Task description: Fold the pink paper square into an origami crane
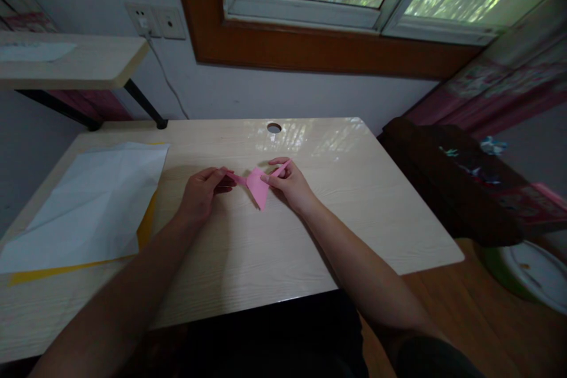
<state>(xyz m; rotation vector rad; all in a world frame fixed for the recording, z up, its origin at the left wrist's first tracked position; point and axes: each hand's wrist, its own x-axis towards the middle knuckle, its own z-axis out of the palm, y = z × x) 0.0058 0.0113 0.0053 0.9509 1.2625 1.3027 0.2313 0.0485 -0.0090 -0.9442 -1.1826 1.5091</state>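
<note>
A folded pink paper figure, shaped like an origami crane, is held between my two hands above the middle of the desk. My left hand pinches a narrow pointed end of it between thumb and fingers. On the other side my right hand grips the figure near a second slim point, which sticks up past the fingers. A wide flap of the paper hangs down between the hands, its tip toward me. Parts of both ends are covered by the fingers.
Pale wood-look desk with a round cable hole near its back edge. White creased paper lies over a yellow sheet at left. A raised shelf stands back left. Beyond the right edge are a brown-covered piece and a round bin.
</note>
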